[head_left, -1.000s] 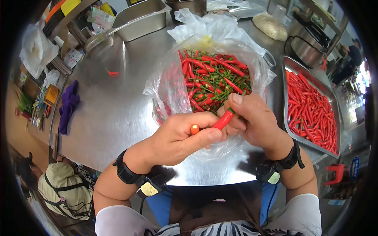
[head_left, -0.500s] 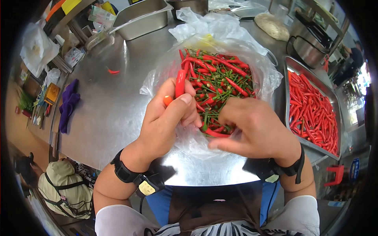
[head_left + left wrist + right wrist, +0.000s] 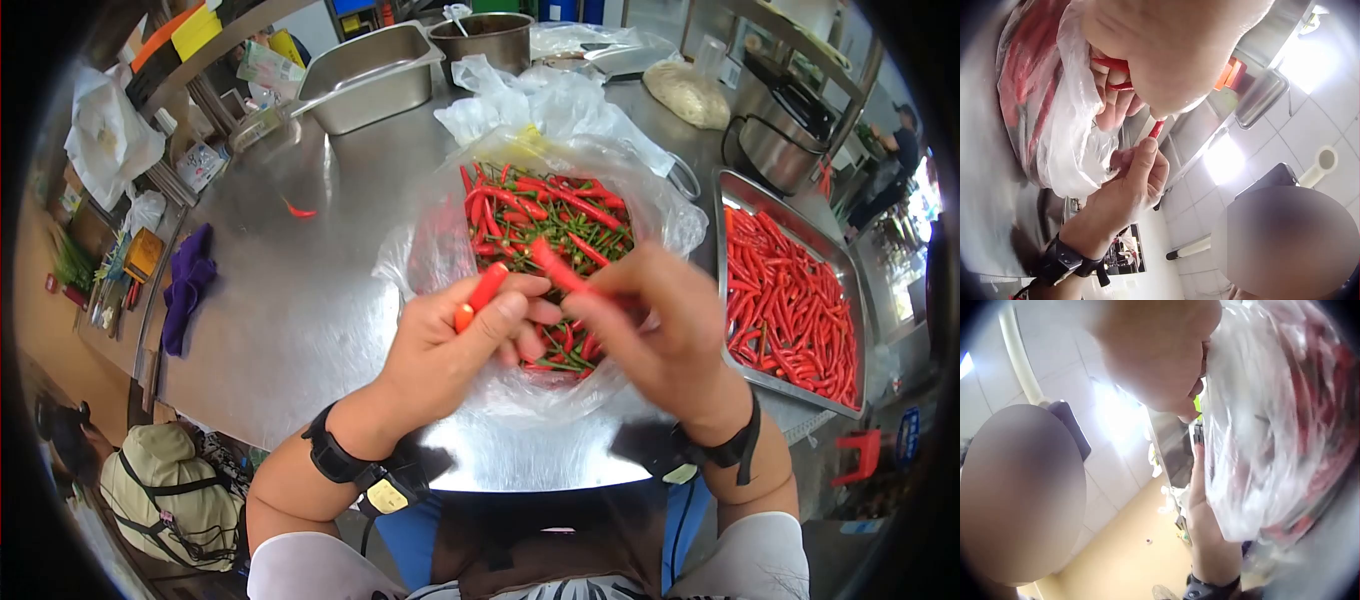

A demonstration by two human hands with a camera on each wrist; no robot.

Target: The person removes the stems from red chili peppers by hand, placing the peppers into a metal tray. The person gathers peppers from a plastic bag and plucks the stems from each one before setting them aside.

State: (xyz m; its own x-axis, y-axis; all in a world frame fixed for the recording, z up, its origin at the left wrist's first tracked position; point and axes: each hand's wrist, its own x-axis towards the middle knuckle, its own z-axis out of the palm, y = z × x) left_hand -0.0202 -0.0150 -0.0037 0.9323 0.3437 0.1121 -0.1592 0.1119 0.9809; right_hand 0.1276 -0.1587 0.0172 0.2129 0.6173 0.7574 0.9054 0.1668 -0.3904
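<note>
My left hand (image 3: 440,345) grips red chilies in its curled fingers. A long chili (image 3: 488,287) and the orange cut end of another (image 3: 463,317) stick out above its thumb. Close on the right, my right hand (image 3: 672,345), blurred, pinches a red chili (image 3: 553,264) that slants up toward the left hand. In the left wrist view this chili (image 3: 1156,129) shows between thumb and finger. Both hands are over a clear plastic bag (image 3: 665,222) full of red chilies with green stems (image 3: 510,210).
On the right, a metal tray (image 3: 722,190) holds many red chilies without green stems. One chili (image 3: 298,211) lies on the steel table (image 3: 270,330), with a purple cloth (image 3: 188,285) at its left edge. A deep steel pan (image 3: 375,80) and pot (image 3: 487,42) stand behind.
The hands met over one chili, then parted as the right hand dipped to the bag. Now the right hand has come up with a chili, and the left hand has lowered toward it.
</note>
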